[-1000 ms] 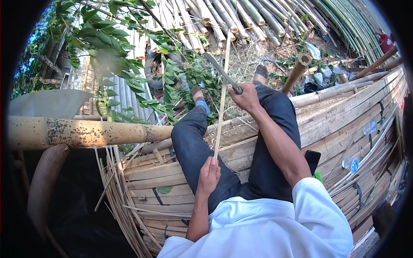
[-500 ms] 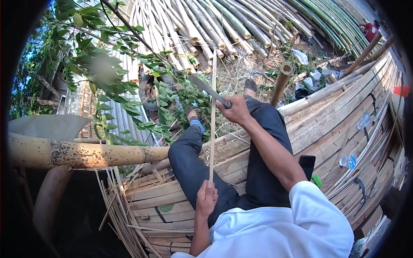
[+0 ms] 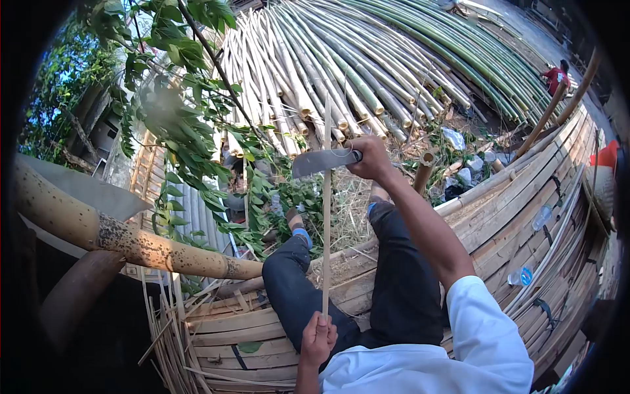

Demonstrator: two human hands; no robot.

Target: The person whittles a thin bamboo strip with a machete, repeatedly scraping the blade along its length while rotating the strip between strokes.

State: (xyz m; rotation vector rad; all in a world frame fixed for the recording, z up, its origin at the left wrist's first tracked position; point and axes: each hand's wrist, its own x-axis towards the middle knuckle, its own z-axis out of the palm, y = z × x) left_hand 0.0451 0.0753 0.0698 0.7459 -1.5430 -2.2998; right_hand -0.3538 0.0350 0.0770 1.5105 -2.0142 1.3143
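Observation:
My left hand (image 3: pixel 319 339) is closed around the lower end of a long thin bamboo strip (image 3: pixel 327 243), just above my lap. The strip stands nearly straight up in the view, between my legs. My right hand (image 3: pixel 369 158) grips the dark handle of a broad-bladed machete (image 3: pixel 316 163). Its flat side faces me, and the blade lies crosswise over the upper part of the strip, pointing left. A thin curl, like a shaving, shows by the blade near the handle.
I sit on stacked bamboo slats (image 3: pixel 262 331). A thick spotted bamboo pole (image 3: pixel 157 251) juts in from the left, under a leafy branch (image 3: pixel 190 98). Bamboo poles (image 3: pixel 348 62) lie piled ahead. Plastic cups (image 3: pixel 521 276) rest at right; a person in red (image 3: pixel 556 77) is farther off.
The machete has turned from a slanted, nearly edge-on view to broadside across the strip. My left hand sits lower in the picture, and the camera has tilted up.

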